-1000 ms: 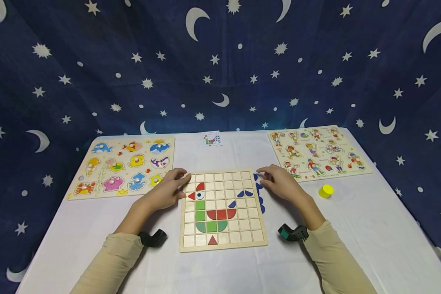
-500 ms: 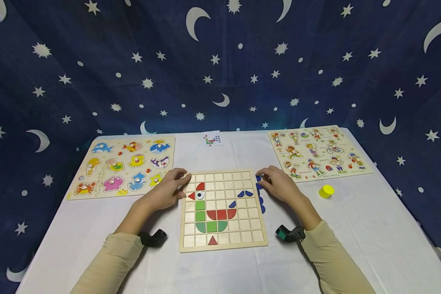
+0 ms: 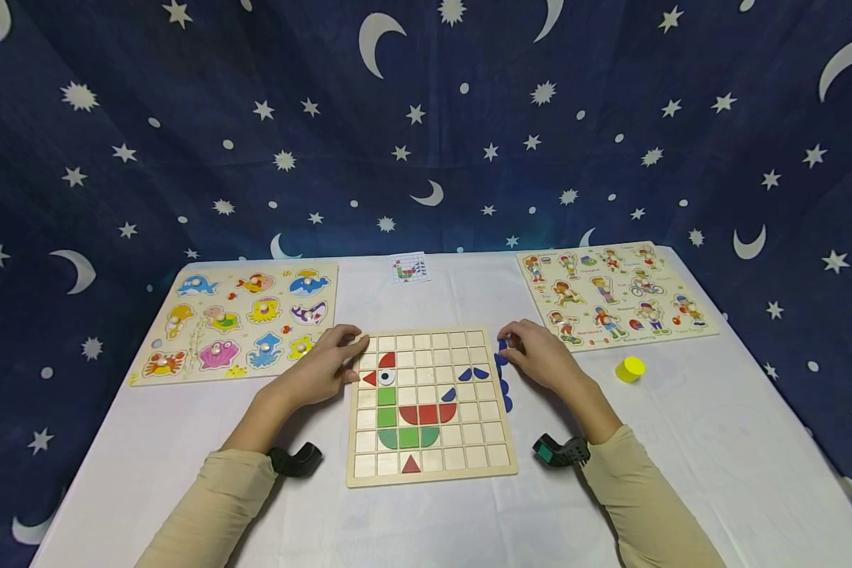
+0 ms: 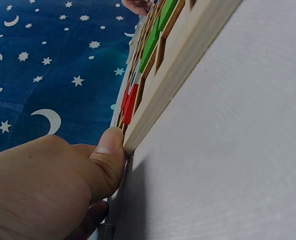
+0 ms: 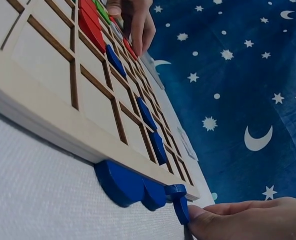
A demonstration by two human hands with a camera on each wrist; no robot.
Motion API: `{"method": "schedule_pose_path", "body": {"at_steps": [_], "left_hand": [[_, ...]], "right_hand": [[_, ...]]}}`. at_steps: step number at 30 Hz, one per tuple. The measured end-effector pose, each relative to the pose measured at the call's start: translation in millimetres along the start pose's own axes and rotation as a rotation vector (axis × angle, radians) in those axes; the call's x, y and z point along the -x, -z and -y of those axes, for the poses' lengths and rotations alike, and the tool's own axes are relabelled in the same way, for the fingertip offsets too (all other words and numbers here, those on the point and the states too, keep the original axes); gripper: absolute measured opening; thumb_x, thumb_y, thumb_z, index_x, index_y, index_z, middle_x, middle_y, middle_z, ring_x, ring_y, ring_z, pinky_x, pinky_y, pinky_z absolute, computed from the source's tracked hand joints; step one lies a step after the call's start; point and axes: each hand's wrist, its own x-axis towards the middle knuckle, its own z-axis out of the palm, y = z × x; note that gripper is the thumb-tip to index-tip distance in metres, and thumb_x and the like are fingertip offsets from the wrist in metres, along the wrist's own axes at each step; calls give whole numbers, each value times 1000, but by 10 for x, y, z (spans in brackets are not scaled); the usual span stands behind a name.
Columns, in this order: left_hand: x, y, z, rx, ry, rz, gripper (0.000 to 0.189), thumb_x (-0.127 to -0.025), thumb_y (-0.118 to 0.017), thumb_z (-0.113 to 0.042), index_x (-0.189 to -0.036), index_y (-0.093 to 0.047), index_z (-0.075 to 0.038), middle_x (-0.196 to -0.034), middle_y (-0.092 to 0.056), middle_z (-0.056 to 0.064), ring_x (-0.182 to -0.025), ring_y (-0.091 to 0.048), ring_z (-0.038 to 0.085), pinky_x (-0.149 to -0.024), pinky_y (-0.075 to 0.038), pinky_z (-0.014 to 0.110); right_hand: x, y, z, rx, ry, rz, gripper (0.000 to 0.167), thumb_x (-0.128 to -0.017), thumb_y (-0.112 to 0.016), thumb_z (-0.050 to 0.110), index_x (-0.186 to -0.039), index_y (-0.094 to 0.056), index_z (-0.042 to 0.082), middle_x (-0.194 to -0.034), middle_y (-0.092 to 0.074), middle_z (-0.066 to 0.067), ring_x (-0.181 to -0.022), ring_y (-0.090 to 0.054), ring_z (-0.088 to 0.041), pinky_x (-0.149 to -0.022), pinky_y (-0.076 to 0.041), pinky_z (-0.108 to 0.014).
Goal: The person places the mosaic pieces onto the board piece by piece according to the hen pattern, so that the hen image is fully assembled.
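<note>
A wooden grid board (image 3: 497, 455) lies in front of me, holding red, green and blue pieces and an eye disc (image 3: 386, 377) in a bird-like pattern. My left hand (image 3: 318, 369) grips the board's left edge near its far corner; in the left wrist view the thumb (image 4: 109, 141) lies against that edge. Beside the board's right edge, my right hand (image 3: 543, 356) pinches a blue curved piece (image 5: 182, 210) at the far end of a row of blue pieces (image 5: 120, 184). Part of the pinched piece is hidden by the fingers.
A sea-animal puzzle board (image 3: 234, 323) stands left, and a puzzle board with sports figures (image 3: 614, 296) right. A small picture card (image 3: 409, 268) lies at the back. Near the right puzzle is a yellow cylinder (image 3: 630, 369). A starry cloth (image 3: 426, 126) hangs behind.
My right hand's fingertips have closed in on the far blue piece, which has moved slightly right, away from the board. My left hand stays at the board's edge.
</note>
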Motion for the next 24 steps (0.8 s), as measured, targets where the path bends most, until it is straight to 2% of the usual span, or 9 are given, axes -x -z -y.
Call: {"method": "schedule_pose_path", "body": {"at_steps": [5, 11, 17, 24], "left_hand": [[-1, -2, 5, 2, 4, 3, 60, -89, -66, -18, -142, -43, -4, -141, -39, 14, -131, -37, 29, -109, -36, 45], [-2, -3, 9, 4, 2, 1, 60, -88, -66, -18, -142, -43, -5, -141, -40, 14, -130, -38, 29, -109, -36, 45], [-6, -3, 10, 6, 8, 5, 60, -89, -66, -18, -142, -42, -5, -141, -39, 14, -131, -37, 29, -109, -36, 45], [-3, 6, 2, 6, 10, 11, 60, -88, -66, -17, -142, -42, -5, -142, -39, 14, -131, -37, 29, -110, -36, 45]], "right_hand": [[-9, 18, -25, -26, 11, -29, 19, -82, -75, 22, -94, -62, 13, -79, -59, 3, -68, -50, -12, -62, -40, -28], [9, 85, -44, -63, 32, -45, 14, -82, -74, 19, -88, -63, 14, -75, -64, 4, -67, -57, -10, -63, -44, -29], [23, 155, 0, -104, 42, -56, 11, -84, -72, 19, -91, -64, 14, -80, -68, 1, -70, -61, -11, -65, -47, -30], [43, 178, 146, -157, 92, 8, 11, -88, -68, 18, -98, -69, 15, -86, -69, 2, -74, -62, -10, -69, -50, -30]]}}
